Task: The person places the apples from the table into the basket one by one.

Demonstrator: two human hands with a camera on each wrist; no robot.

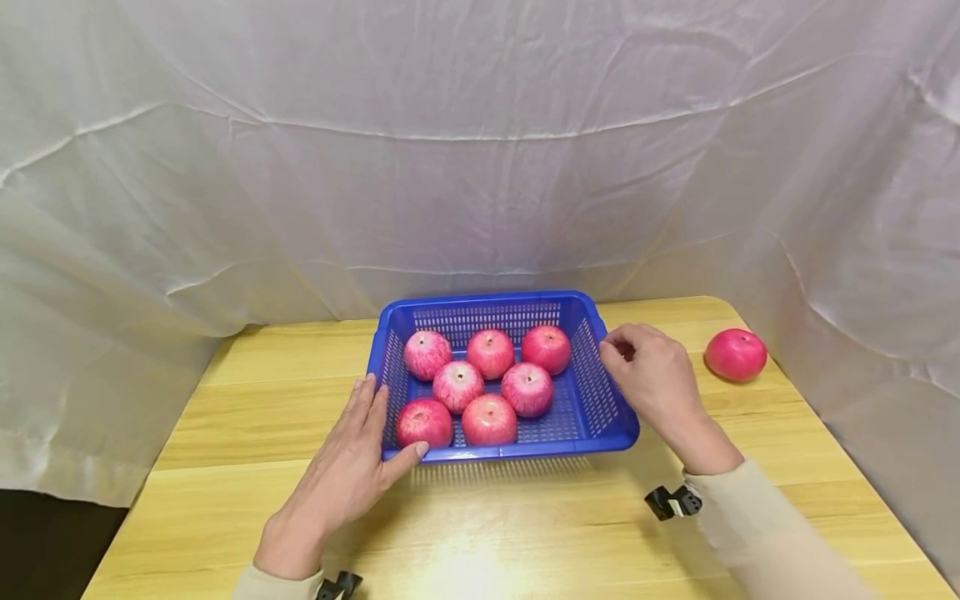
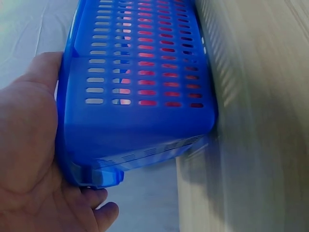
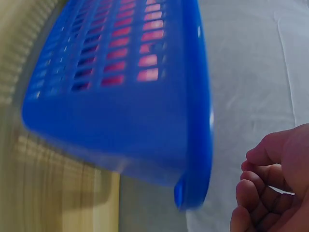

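A blue plastic basket [image 1: 577, 446] with slotted walls stands on the table, holding several red-pink apples [image 1: 491, 420]. My left hand [image 1: 348, 462] rests against its near left corner, the thumb on the front rim and the fairly straight fingers along the left rim. In the left wrist view, the palm of the left hand [image 2: 29, 150] lies close along the rim. By the right rim is my right hand [image 1: 656, 379], its fingers loosely curled. The right wrist view shows this right hand [image 3: 275, 181] apart from the basket, with nothing in its fingers.
A single red apple [image 1: 736, 355] lies at the table's right edge, beyond the right hand. The wooden table [image 1: 225, 467] reaches around the basket. Pale cloth [image 1: 480, 167] hangs behind and at both sides. Small black devices [image 1: 673, 503] are strapped at the wrists.
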